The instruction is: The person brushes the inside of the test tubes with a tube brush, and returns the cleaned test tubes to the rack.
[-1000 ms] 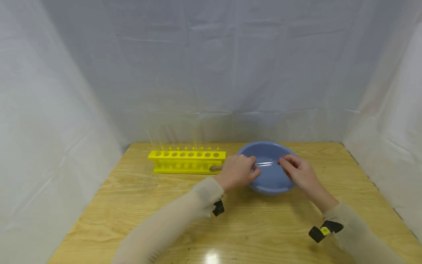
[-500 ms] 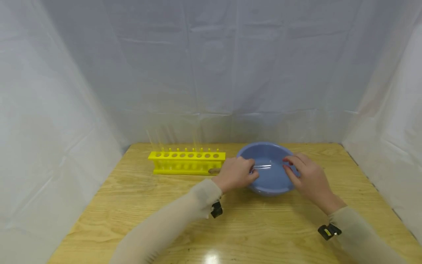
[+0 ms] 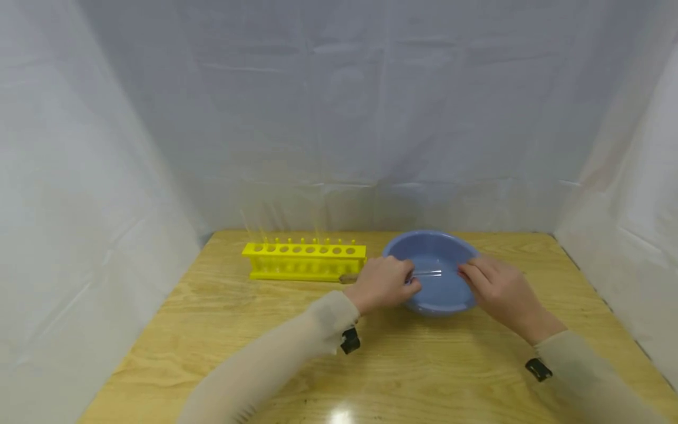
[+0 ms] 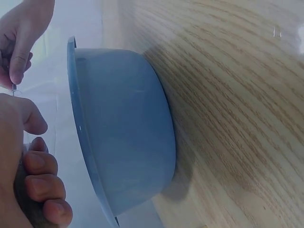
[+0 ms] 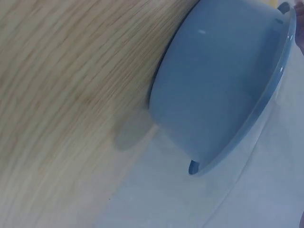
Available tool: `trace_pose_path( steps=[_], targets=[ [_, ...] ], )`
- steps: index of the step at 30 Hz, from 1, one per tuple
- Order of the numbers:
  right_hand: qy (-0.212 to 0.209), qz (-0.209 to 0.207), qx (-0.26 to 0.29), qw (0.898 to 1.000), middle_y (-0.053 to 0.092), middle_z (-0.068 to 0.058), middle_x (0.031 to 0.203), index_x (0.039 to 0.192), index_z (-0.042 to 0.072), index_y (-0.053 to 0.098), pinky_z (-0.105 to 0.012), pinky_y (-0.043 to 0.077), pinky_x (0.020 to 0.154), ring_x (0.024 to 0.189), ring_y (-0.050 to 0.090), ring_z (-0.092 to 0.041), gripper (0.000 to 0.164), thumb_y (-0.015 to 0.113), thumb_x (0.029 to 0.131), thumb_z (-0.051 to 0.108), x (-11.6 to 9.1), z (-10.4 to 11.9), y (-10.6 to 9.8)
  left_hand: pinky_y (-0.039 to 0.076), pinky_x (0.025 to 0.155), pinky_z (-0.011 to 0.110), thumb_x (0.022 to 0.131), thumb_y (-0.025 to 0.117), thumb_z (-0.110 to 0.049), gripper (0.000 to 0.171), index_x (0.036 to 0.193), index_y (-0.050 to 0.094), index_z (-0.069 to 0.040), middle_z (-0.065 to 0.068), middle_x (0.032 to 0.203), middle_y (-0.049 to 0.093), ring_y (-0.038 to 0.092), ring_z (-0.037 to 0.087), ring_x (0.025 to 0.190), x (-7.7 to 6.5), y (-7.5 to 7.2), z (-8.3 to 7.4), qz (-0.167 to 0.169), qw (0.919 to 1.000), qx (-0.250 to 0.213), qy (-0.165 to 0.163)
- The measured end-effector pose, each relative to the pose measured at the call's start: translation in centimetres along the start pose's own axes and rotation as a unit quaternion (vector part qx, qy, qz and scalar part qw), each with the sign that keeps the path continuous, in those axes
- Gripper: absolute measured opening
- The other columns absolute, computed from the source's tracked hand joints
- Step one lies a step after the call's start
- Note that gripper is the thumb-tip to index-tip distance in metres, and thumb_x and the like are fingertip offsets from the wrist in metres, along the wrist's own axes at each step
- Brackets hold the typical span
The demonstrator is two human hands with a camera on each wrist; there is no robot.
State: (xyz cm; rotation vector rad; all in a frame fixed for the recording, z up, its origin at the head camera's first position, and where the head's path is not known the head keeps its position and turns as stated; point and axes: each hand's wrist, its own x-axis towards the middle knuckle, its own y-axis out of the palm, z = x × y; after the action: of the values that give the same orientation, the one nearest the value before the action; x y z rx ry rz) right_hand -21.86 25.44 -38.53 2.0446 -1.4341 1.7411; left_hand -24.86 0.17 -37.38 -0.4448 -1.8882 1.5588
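Observation:
My left hand (image 3: 384, 282) is over the left rim of the blue basin (image 3: 439, 303), fingers curled. A clear glass test tube (image 3: 426, 273) sticks out from between its thumb and forefinger, lying sideways above the basin. From the other side of this hand pokes a grey-brown, handle-like piece (image 3: 348, 278); in the left wrist view the fingers curl round its dark length (image 4: 26, 199). My right hand (image 3: 500, 291) is at the basin's right rim, thumb and fingertips together. At its thumb tip in the left wrist view shows a short twisted wire (image 4: 14, 88); what it belongs to is hidden.
Left of the basin stands a yellow test tube rack (image 3: 304, 251) with round holes and a row of pegs. Several faint glass tubes (image 3: 259, 229) rise from it. The wooden table (image 3: 424, 371) is bordered by pale grey sheeting (image 3: 339, 118) on three sides.
My right hand has shifted right and slightly toward me; its fingertips parted at half a second ago and are together now. The left hand and test tube have barely moved.

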Motion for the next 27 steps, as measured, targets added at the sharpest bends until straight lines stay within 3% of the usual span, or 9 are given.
trace_pose_path(
  steps=[4,8,12,15,20,22,24,25,27],
  targets=[
    [0.001,0.011,0.004,1.000,0.067,-0.016,0.085,0.094,-0.006,0.069,-0.040,0.055,0.053,0.067,0.066,-0.029,0.034,0.049,0.106,0.018,0.0,0.1,-0.2,0.032,0.041,0.025,0.095,0.056,-0.038,0.028,0.073,0.049,-0.023,-0.008,0.056,0.044,0.040,0.006,0.048,-0.1,0.0,0.0,0.002,1.0000,-0.003,0.005],
    [0.060,0.071,0.042,0.995,0.064,-0.009,0.083,0.092,0.000,0.067,-0.034,0.052,0.055,0.065,0.061,-0.019,0.041,0.043,0.109,0.029,0.2,0.3,-0.6,0.033,0.041,0.025,0.095,0.055,-0.039,0.027,0.074,0.050,-0.023,-0.009,0.057,0.046,0.042,0.006,0.048,-0.2,-0.1,0.1,0.006,0.9998,0.017,0.007],
    [0.175,0.142,0.136,0.965,0.061,0.003,0.077,0.088,0.011,0.065,-0.025,0.045,0.056,0.063,0.052,-0.005,0.022,0.056,0.104,0.024,0.6,0.7,-1.3,0.035,0.041,0.025,0.096,0.054,-0.041,0.028,0.075,0.050,-0.022,-0.009,0.059,0.049,0.044,0.007,0.048,-0.2,-0.1,0.0,0.012,0.9982,0.057,0.012],
    [0.283,0.201,0.234,0.908,0.056,0.006,0.070,0.086,0.015,0.064,-0.023,0.040,0.053,0.058,0.045,-0.002,0.012,0.065,0.098,0.014,1.1,0.6,-1.8,0.034,0.039,0.027,0.096,0.054,-0.041,0.028,0.076,0.050,-0.022,-0.008,0.058,0.048,0.043,0.007,0.046,-0.3,0.0,-0.1,0.005,0.9959,0.088,0.020],
    [0.471,0.296,0.398,0.730,0.049,0.000,0.063,0.086,0.003,0.061,-0.031,0.043,0.053,0.053,0.045,-0.012,0.026,0.061,0.101,0.024,1.5,-0.3,-2.3,0.035,0.038,0.028,0.097,0.054,-0.042,0.029,0.077,0.051,-0.021,-0.007,0.058,0.048,0.042,0.009,0.044,-0.4,0.1,-0.2,-0.003,0.9916,0.126,0.027],
    [0.512,0.306,0.429,0.679,0.049,-0.003,0.062,0.087,-0.004,0.058,-0.033,0.045,0.055,0.053,0.047,-0.016,0.036,0.060,0.101,0.029,1.4,-0.6,-2.3,0.035,0.038,0.028,0.097,0.054,-0.043,0.029,0.078,0.051,-0.021,-0.007,0.059,0.048,0.043,0.009,0.045,-0.4,0.1,-0.2,0.000,0.9924,0.120,0.024],
    [0.525,0.296,0.435,0.670,0.051,-0.005,0.065,0.091,-0.006,0.060,-0.035,0.047,0.057,0.056,0.050,-0.019,0.038,0.060,0.101,0.031,1.2,-0.6,-2.2,0.035,0.039,0.028,0.097,0.054,-0.043,0.029,0.077,0.051,-0.022,-0.007,0.059,0.048,0.044,0.009,0.046,-0.3,0.2,-0.2,0.004,0.9952,0.096,0.018],
    [0.522,0.286,0.426,0.681,0.052,-0.005,0.067,0.093,-0.005,0.061,-0.034,0.047,0.057,0.058,0.051,-0.019,0.037,0.060,0.101,0.031,1.0,-0.5,-2.1,0.035,0.040,0.027,0.097,0.053,-0.042,0.029,0.077,0.051,-0.022,-0.008,0.059,0.047,0.044,0.009,0.047,-0.3,0.3,-0.1,0.004,0.9966,0.081,0.013],
    [0.490,0.254,0.388,0.738,0.058,-0.004,0.072,0.097,0.000,0.065,-0.030,0.048,0.059,0.062,0.054,-0.017,0.030,0.062,0.101,0.029,0.7,-0.1,-2.0,0.035,0.041,0.027,0.097,0.054,-0.041,0.029,0.075,0.049,-0.022,-0.008,0.058,0.046,0.044,0.008,0.048,-0.3,0.3,0.0,0.002,0.9987,0.051,0.005]
  ],
)
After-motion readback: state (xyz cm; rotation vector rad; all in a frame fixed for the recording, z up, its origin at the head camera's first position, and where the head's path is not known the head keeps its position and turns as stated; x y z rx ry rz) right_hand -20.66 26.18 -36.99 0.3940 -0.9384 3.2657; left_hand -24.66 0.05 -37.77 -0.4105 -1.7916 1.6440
